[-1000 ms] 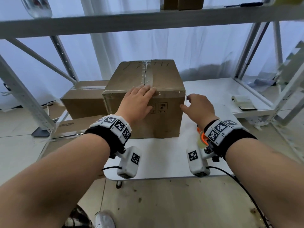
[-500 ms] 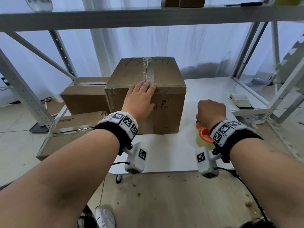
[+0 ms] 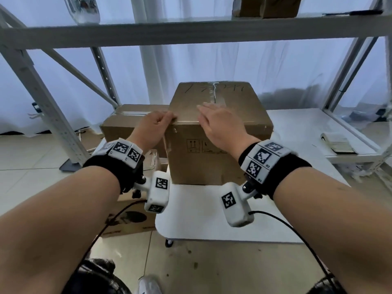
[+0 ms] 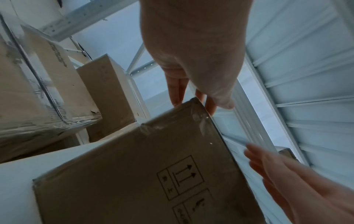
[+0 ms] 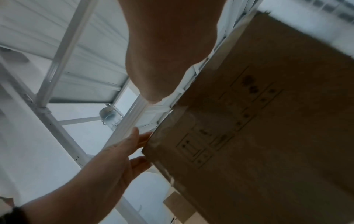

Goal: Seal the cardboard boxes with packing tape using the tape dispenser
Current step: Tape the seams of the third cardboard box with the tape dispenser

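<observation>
On the cardboard box (image 3: 220, 132) top, left fingers (image 3: 167, 117) curl over its corner, right fingers (image 3: 206, 108) flat.

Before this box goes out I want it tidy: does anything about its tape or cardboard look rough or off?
Yes. The clear tape along the top seam of the cardboard box looks wrinkled and bunched near the far edge, and the tape wrapped over its front left corner is creased. No tear or dent shows.
</observation>
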`<state>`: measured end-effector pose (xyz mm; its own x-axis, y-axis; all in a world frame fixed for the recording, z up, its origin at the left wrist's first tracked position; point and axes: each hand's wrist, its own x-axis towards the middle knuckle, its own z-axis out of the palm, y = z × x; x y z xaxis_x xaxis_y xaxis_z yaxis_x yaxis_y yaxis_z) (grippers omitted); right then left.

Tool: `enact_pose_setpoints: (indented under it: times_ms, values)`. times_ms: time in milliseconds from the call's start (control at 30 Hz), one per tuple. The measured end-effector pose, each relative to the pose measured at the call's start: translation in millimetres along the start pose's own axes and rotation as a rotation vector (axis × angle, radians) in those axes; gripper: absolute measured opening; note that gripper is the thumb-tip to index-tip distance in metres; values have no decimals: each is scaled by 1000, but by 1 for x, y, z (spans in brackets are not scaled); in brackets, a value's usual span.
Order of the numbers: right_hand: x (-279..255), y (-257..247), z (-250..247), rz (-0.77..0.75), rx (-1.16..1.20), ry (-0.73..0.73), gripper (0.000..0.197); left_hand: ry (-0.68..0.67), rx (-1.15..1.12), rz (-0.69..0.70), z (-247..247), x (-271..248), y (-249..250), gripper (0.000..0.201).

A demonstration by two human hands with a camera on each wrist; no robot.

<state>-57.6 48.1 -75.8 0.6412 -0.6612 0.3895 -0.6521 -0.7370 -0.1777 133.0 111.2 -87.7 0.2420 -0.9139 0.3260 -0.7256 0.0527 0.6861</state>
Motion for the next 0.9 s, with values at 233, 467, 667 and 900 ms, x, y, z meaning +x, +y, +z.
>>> enact_pose_setpoints:
  times_ms: [233,467,667,900]
  values:
    - [23,-14,19,41,-73,-146,49,-13,-37,79,6,0,-14,29]
    - [20,-5,29,-63,-249,-160,66,14,67,229,15,-8,-32,44]
    - [17,-6,23,-105,-268,-209,76,-18,196,285,9,-10,-32,45]
    - [18,-16,26,7,-172,-131,54,26,200,233,17,-10,-27,42]
